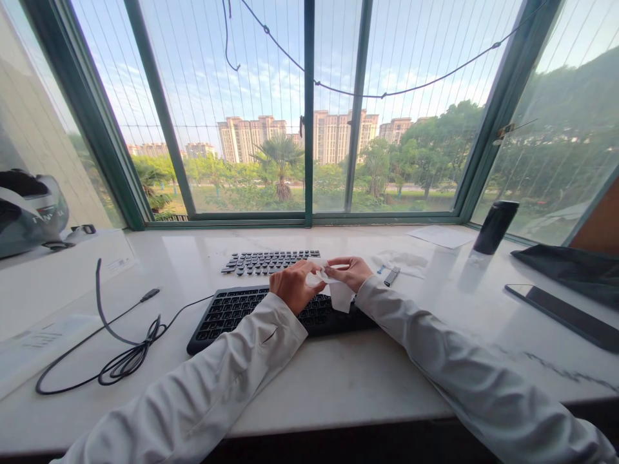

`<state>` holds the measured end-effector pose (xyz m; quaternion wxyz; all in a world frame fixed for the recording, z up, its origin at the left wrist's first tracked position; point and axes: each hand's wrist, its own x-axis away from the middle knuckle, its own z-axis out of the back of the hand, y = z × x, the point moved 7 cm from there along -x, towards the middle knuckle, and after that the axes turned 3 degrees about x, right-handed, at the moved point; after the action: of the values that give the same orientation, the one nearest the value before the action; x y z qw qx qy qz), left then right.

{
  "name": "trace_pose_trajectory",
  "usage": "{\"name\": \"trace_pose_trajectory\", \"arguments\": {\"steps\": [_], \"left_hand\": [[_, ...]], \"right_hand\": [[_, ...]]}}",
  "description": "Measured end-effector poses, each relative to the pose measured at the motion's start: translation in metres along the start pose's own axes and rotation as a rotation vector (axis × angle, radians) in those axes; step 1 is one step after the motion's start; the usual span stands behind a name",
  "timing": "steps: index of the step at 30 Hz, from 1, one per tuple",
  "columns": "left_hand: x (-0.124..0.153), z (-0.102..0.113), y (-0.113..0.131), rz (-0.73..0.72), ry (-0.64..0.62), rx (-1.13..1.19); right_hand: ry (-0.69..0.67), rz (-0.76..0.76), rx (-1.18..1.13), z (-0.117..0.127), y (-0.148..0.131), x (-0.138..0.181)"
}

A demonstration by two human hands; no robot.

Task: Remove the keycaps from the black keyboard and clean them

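Note:
My left hand (296, 285) and my right hand (351, 273) meet over a black keyboard (232, 316), both closed on a thin white tissue (342, 296). Part of the tissue hangs below my fingers. Whether a small object is inside it, I cannot make out. The keyboard lies across the counter with its keycaps off, its middle hidden by my hands and sleeves. Behind it, the loose black keycaps (271, 260) are laid out in rows. To the right of my right hand lie a small dark tool (392, 277) and another crumpled tissue (411, 263).
A coiled cable (130, 361) spreads over the white counter (338, 380) at left. A helmet (33, 209) sits on a white box. At right are a black bottle (496, 227), a phone (563, 316), a dark bag (570, 267) and a paper sheet (442, 236). Windows stand behind.

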<state>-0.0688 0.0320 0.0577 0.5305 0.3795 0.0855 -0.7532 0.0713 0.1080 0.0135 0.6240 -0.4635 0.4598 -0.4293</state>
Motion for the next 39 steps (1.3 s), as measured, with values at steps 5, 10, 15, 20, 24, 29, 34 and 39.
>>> {"name": "trace_pose_trajectory", "arguments": {"steps": [5,10,15,20,24,29,34,39], "left_hand": [[0.000,-0.002,-0.001,-0.004,-0.011,-0.001],[0.000,-0.004,-0.004,0.011,-0.015,-0.010],[-0.001,-0.004,-0.006,0.039,0.001,-0.012],[-0.002,-0.001,-0.005,0.031,0.014,-0.014],[-0.003,0.001,-0.005,0.035,0.025,-0.017],[-0.004,0.005,-0.006,0.024,0.053,-0.003],[-0.005,0.008,-0.005,0.008,0.071,0.007],[-0.004,0.006,-0.003,-0.031,0.056,0.029]], "right_hand": [[0.016,0.021,0.050,0.003,0.002,-0.003],[0.053,0.035,0.074,0.007,0.001,-0.002],[0.045,0.031,0.013,0.004,-0.004,0.002],[0.056,0.029,-0.015,0.003,-0.003,0.002],[0.061,0.032,-0.003,0.004,-0.003,0.001],[0.144,-0.022,0.001,0.014,-0.003,-0.001],[0.192,-0.081,-0.006,0.024,0.007,-0.008],[0.072,-0.061,-0.097,0.012,0.012,-0.013]]}}
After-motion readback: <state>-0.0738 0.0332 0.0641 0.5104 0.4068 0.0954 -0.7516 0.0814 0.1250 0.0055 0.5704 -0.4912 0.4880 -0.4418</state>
